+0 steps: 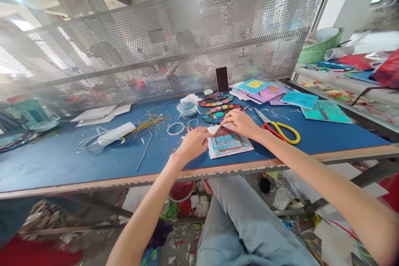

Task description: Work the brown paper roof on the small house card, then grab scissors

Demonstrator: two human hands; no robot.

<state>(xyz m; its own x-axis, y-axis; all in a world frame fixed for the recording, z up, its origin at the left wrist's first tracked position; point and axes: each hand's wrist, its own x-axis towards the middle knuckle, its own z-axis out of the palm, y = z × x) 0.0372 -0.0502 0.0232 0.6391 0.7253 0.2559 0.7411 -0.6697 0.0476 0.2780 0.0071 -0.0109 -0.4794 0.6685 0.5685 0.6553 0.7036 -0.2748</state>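
A small white painted card [230, 144], with blue areas and a brown outlined box, lies near the table's front edge. On its upper part is a brown, ribbed, triangular piece [222, 131]. From the left, my left hand [195, 143] reaches in, its fingers pinched together at the piece's lower left corner. At the top of the triangle, my right hand [238, 123] bends its closed fingers over the tip. Fingers partly hide the card's upper edge. Just beyond my hands are two paint palettes [215, 115], with many colours.
Scissors [277, 128] with red and yellow handles lie right of my right hand. Left are a roll of tape [176, 129], a white glue gun [116, 134] and dry twigs [151, 122]. Behind stand a water bowl [188, 109] and a phone [222, 79]. Painted cards [301, 99] lie at right.
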